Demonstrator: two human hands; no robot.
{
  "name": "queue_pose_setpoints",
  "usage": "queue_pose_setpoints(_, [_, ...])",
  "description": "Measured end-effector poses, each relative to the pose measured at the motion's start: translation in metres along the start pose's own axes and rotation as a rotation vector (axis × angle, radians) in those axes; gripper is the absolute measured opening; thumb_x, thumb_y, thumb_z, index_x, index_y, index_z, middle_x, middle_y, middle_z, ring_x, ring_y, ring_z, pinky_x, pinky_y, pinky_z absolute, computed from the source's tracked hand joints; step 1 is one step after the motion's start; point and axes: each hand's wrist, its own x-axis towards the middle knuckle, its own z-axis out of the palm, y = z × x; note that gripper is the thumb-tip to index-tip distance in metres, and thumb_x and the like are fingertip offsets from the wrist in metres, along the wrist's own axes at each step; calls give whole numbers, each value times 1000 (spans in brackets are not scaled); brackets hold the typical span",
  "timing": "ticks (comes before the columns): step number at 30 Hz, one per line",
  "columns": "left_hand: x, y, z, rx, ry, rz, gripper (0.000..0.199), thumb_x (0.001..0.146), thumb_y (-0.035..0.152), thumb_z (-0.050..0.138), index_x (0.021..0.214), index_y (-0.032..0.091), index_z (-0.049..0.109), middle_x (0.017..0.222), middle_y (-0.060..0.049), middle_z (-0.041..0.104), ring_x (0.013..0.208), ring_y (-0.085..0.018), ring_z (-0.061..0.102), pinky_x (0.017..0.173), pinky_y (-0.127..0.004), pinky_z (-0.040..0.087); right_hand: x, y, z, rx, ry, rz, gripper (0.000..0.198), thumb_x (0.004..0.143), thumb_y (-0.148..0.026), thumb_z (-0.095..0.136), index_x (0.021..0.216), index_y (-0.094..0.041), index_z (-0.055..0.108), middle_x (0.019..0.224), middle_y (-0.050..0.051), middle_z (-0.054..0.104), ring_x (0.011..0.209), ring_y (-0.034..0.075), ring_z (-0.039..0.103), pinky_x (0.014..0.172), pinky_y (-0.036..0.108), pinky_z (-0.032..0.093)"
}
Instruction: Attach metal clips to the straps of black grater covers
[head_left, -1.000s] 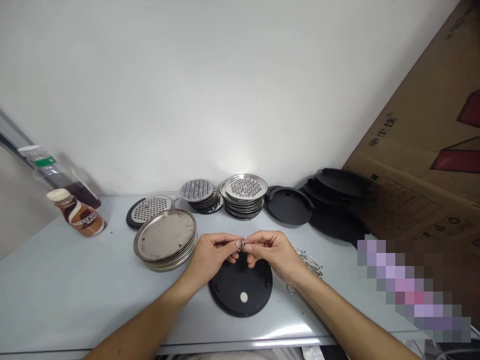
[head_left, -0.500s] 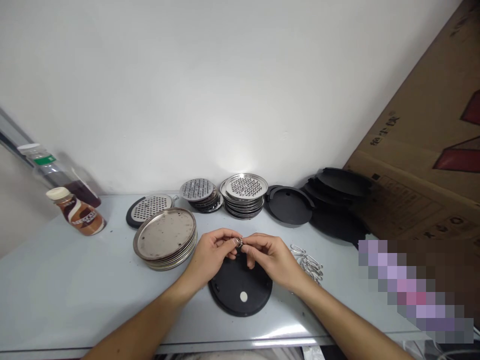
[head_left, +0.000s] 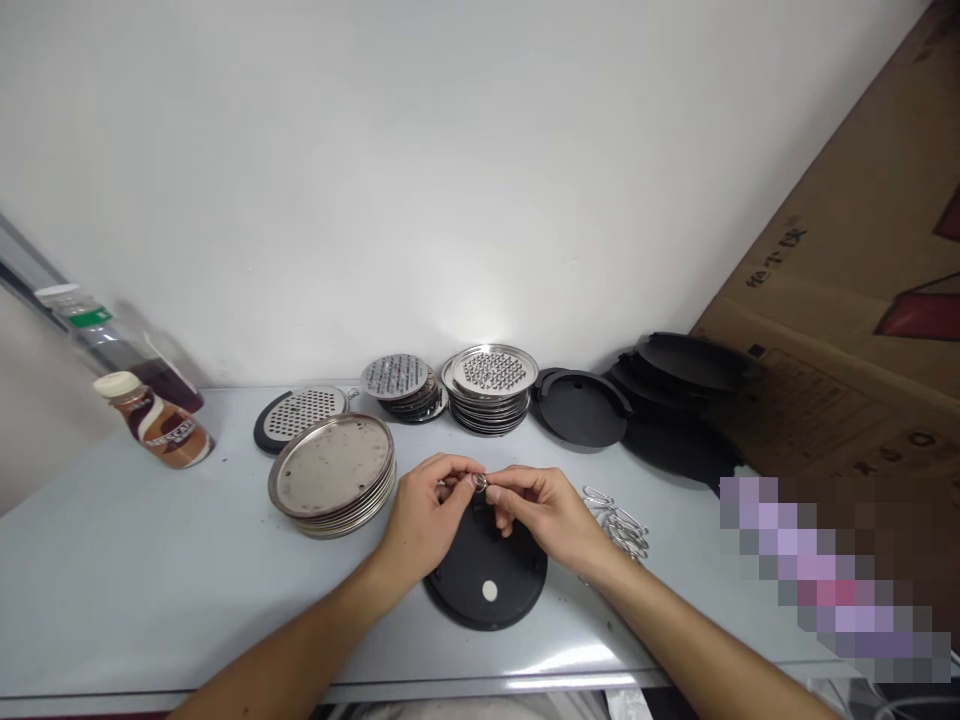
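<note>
A small shiny metal wire loop (head_left: pixel 480 483) is pinched between my two hands, over the far edge of a round black plate (head_left: pixel 489 560) that lies on the table. My left hand (head_left: pixel 431 510) grips the loop with thumb and forefinger. From the other side, my right hand (head_left: pixel 536 510) holds it with its fingertips. Whether the loop passes through the plate is hidden by my fingers. A pale round dot (head_left: pixel 490 591) marks the plate's near part. Several loose wire loops (head_left: pixel 626 530) lie in a heap beside my right wrist.
Stacked metal discs (head_left: pixel 334 470) stand left of my hands. Along the wall are a grater with a black rim (head_left: pixel 304 415), two stacks of grating discs (head_left: pixel 491 385) and several black plates (head_left: pixel 585 410). Two bottles (head_left: pixel 169 430) stand far left; a large cardboard box (head_left: pixel 840 300) rises at right.
My left fingers have shifted slightly around the wire loop, and my right fingers have curled a little. The view has moved slightly; the plate stays beneath my hands.
</note>
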Motion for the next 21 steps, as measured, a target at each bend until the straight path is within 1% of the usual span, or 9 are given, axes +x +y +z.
queue_pose_setpoints(2, [-1,0,0,81,27,84,17,85,27,62,93,21,76,90,-6,71,85,-20,65,72,-27,49,-1,0,0,-41,23,-24,31,86,-43,66,97,-15,76,60,-1,58,54,12,54,55,25,45])
queue_pose_setpoints(4, [-1,-1,0,123,19,103,18,87,26,60,95,22,76,91,-6,71,87,-20,65,73,-27,49,-2,0,1,-98,51,-57,30,88,-42,63,99,-16,75,63,-1,58,54,12,53,55,25,45])
queue_pose_setpoints(9, [1,-1,-1,27,-37,-15,16,87,27,61,94,20,73,94,-6,71,87,-20,66,74,-26,51,-4,-1,1,-206,63,-124,27,93,-36,57,104,-19,75,68,-1,55,55,11,52,56,25,43])
queue_pose_setpoints(12, [2,0,-1,6,-29,-35,15,85,27,63,92,19,73,93,-5,72,83,-19,66,72,-26,51,-5,-1,0,-230,59,-145,26,94,-35,56,102,-20,75,73,0,55,56,11,52,57,25,43])
queue_pose_setpoints(16, [4,4,-3,-12,-50,-77,16,84,27,64,93,18,74,88,-5,72,73,-16,62,69,-26,49,-4,-1,-1,-184,28,-120,27,93,-38,57,97,-19,75,74,0,55,57,10,51,55,24,42])
queue_pose_setpoints(21, [6,6,-5,-52,-110,-83,18,83,28,66,95,16,74,83,-4,72,71,-15,60,70,-25,48,-4,-4,-5,-69,-34,-29,28,91,-41,60,91,-16,73,60,-3,51,52,10,46,51,23,37])
